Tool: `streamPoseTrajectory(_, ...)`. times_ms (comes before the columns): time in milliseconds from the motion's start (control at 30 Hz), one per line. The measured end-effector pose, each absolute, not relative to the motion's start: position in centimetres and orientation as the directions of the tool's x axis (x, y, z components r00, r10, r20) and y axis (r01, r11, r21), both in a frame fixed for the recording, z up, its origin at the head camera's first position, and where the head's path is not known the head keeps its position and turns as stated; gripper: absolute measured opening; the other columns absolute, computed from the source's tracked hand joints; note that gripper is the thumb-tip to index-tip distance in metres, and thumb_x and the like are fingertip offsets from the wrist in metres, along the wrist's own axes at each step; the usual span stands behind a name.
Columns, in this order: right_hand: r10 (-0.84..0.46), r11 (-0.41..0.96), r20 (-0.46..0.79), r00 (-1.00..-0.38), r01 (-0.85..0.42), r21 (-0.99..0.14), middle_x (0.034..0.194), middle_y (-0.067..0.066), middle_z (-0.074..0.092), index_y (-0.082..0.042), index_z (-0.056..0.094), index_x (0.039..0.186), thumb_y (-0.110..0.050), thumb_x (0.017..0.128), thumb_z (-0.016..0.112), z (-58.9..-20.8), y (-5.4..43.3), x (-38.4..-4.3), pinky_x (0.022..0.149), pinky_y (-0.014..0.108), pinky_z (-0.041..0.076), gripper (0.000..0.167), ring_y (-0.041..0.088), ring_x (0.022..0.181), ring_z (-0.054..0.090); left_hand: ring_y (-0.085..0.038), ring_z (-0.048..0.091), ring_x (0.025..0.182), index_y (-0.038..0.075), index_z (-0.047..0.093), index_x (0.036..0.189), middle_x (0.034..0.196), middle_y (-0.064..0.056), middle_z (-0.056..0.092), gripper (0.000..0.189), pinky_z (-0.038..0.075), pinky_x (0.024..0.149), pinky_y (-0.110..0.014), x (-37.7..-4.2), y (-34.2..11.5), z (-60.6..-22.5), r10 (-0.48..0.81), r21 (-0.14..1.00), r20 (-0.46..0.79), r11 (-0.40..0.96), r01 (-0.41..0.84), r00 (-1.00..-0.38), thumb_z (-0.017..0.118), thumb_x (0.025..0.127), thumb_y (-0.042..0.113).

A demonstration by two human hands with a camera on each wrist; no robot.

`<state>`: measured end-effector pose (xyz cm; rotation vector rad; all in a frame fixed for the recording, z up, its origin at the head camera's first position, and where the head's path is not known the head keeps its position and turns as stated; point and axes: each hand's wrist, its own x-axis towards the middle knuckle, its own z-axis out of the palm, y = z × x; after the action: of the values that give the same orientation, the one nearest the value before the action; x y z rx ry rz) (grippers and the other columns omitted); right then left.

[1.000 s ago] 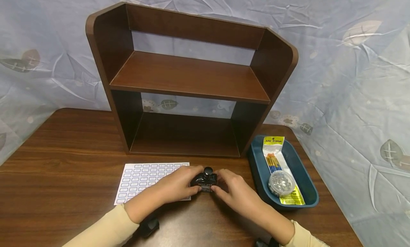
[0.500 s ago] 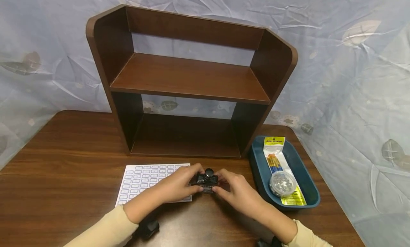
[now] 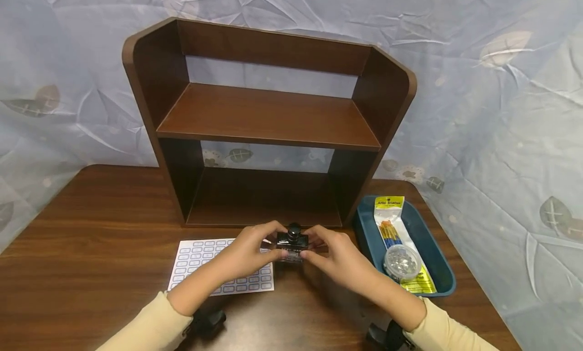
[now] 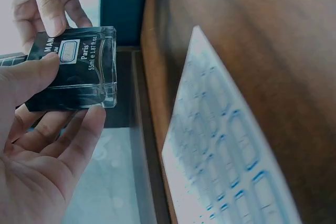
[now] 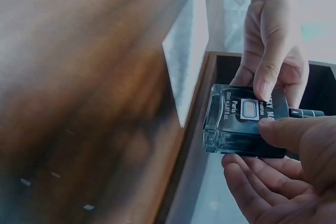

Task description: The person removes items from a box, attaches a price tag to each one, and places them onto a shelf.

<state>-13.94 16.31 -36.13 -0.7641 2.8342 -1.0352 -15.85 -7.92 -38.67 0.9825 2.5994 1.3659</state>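
Both hands hold a black glass perfume bottle (image 3: pixel 292 240) with a round black cap, raised over the table in front of the shelf. My left hand (image 3: pixel 246 252) grips its left side, thumb on the front face and fingers behind. From the other side my right hand (image 3: pixel 342 257) grips it the same way. In the left wrist view a small blue-bordered sticker (image 4: pixel 69 51) is on the bottle's front, beside the printed "Paris" and "55ml". A white sheet of blue-bordered labels (image 3: pixel 248 285) lies on the table under the left forearm, which hides part of it.
A dark brown two-tier shelf (image 3: pixel 268 113) stands at the back of the wooden table (image 3: pixel 100 239). To the right is a blue bin (image 3: pixel 444 275) with a packet of artist brushes (image 3: pixel 389 224) and a round clear tub (image 3: pixel 403 262) inside.
Both hands have lifted the bottle up and slightly toward the shelf, keeping the same grip. More of the label sheet shows now. The head view has tilted up a little.
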Motion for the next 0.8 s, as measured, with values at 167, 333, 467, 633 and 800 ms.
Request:
streamPoseTrajectory(167, -0.473, 0.652, 0.141, -0.87, -0.453, -0.608, 0.113, 0.006, 0.078, -0.009, 0.067, 0.123, -0.018, 0.097, 0.076, -34.8, 15.5, -15.3, 0.089, 0.032, 0.064, 0.029, 0.016, 0.1, 0.076, -0.023, 0.074, 0.103, 0.006, 0.068, 0.123, 0.111, -0.009, 0.077, 0.03, 0.063, 0.092, -0.037, -16.6, -8.6, -37.9, 0.483, 0.777, 0.28, 0.394, 0.491, -0.83, 0.077, 0.095, 0.012)
streamPoseTrajectory(333, -0.496, 0.646, 0.137, -0.858, -0.469, -0.602, 0.117, 0.007, 0.077, -0.007, 0.066, 0.125, -0.018, 0.098, 0.075, -34.0, 14.7, -16.8, 0.09, 0.033, 0.064, 0.03, 0.017, 0.102, 0.077, -0.02, 0.074, 0.1, 0.008, 0.068, 0.124, 0.109, -0.007, 0.078, 0.031, 0.061, 0.085, -0.031, -17.4, -9.3, -37.7, 0.411, 0.785, 0.3, 0.406, 0.467, -0.861, 0.077, 0.095, 0.013)
streamPoseTrajectory(467, -0.497, 0.644, 0.143, -0.856, -0.474, -0.6, 0.114, 0.007, 0.077, -0.007, 0.067, 0.125, -0.02, 0.098, 0.075, -33.8, 14.1, -18.0, 0.091, 0.035, 0.064, 0.031, 0.016, 0.1, 0.075, -0.022, 0.074, 0.102, 0.008, 0.068, 0.125, 0.11, -0.01, 0.078, 0.03, 0.062, 0.088, -0.032, -18.1, -9.8, -37.6, 0.366, 0.823, 0.295, 0.373, 0.429, -0.883, 0.076, 0.096, 0.014)
streamPoseTrajectory(633, -0.506, 0.627, 0.163, -0.847, -0.491, -0.604, 0.112, 0.01, 0.078, -0.003, 0.066, 0.125, -0.018, 0.098, 0.075, -34.0, 13.3, -19.8, 0.092, 0.038, 0.063, 0.032, 0.019, 0.101, 0.075, -0.026, 0.073, 0.106, 0.006, 0.067, 0.129, 0.114, -0.013, 0.076, 0.031, 0.062, 0.095, -0.04, -19.3, -10.6, -37.7, 0.338, 0.833, 0.294, 0.368, 0.413, -0.894, 0.072, 0.099, 0.014)
streamPoseTrajectory(800, -0.505, 0.616, 0.179, -0.844, -0.498, -0.611, 0.114, 0.014, 0.077, 0.001, 0.065, 0.127, -0.018, 0.099, 0.074, -34.3, 12.2, -21.6, 0.093, 0.038, 0.063, 0.035, 0.024, 0.104, 0.076, -0.03, 0.071, 0.107, 0.004, 0.064, 0.135, 0.116, -0.017, 0.074, 0.036, 0.061, 0.096, -0.044, -20.6, -11.4, -38.0, 0.309, 0.827, 0.3, 0.388, 0.407, -0.903, 0.068, 0.102, 0.016)
